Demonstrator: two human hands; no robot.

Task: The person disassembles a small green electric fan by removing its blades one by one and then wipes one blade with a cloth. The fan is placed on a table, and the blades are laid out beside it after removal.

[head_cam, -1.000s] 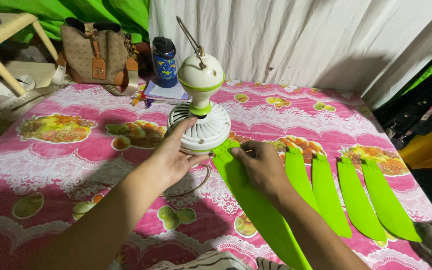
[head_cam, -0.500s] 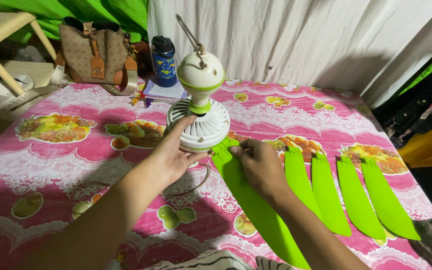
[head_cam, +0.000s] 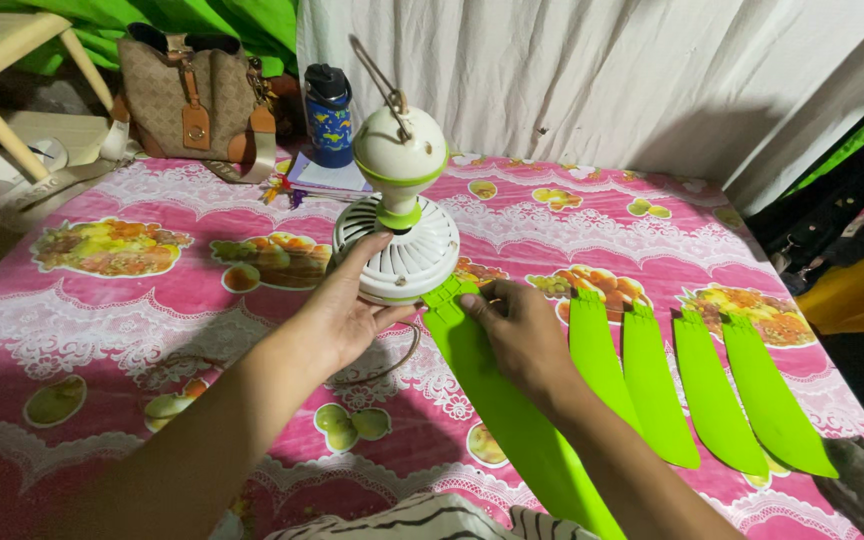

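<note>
A white and lime-green ceiling fan motor (head_cam: 399, 225) stands on the pink fruit-patterned tablecloth (head_cam: 132, 310), its metal hook pointing up. My left hand (head_cam: 344, 308) cups the motor's near-left rim, fingers spread against it. My right hand (head_cam: 514, 333) presses down on a long lime-green fan blade (head_cam: 497, 410), whose notched end meets the motor's lower edge. The blade runs toward me across the table.
Several loose green blades (head_cam: 712, 385) lie side by side at the right. A brown handbag (head_cam: 187, 95), a blue bottle (head_cam: 331, 102) and some papers sit at the table's far edge. A thin cord (head_cam: 392, 365) loops under the motor. White curtain hangs behind.
Nearly nothing differs: both hands stay on the motor and blade. The view has shifted slightly.
</note>
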